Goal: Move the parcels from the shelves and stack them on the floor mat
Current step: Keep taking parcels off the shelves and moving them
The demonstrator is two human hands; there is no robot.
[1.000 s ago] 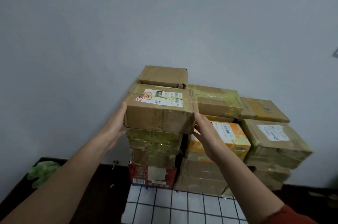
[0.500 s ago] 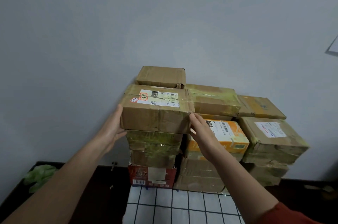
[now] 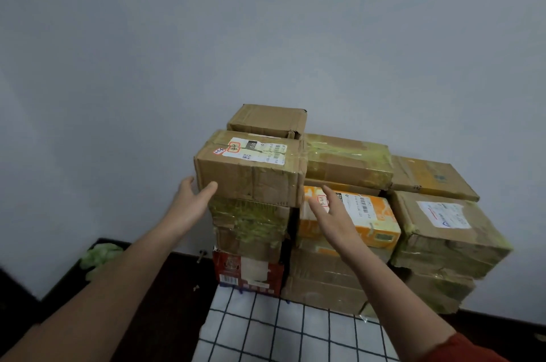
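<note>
My left hand (image 3: 192, 203) is open, fingers loose and straight, at the lower left corner of the labelled parcel (image 3: 251, 181); my thumb tip lies against that near corner, and I cannot tell whether the fingers touch its left side; I grip nothing. My right hand (image 3: 334, 222) is open too, fingers spread and pointing up and away, just beside the parcel's lower right corner and in front of the orange parcel (image 3: 375, 214); it holds nothing.

The labelled parcel sits on top of the left column of the stack, over a parcel wrapped in yellowish tape (image 3: 251, 219) and a red carton (image 3: 236, 270) at the bottom; a smaller plain parcel (image 3: 267, 120) stands just behind it, against the wall (image 3: 266, 21); a taped parcel (image 3: 345, 160) touches its right side. Further right lie a flat brown parcel (image 3: 428, 175) and, below it, a parcel with a white label (image 3: 443, 231). The stack stands at the far edge of the checked mat (image 3: 295, 332); on the dark floor (image 3: 165, 287) to the left lies something pale green (image 3: 100, 255).
</note>
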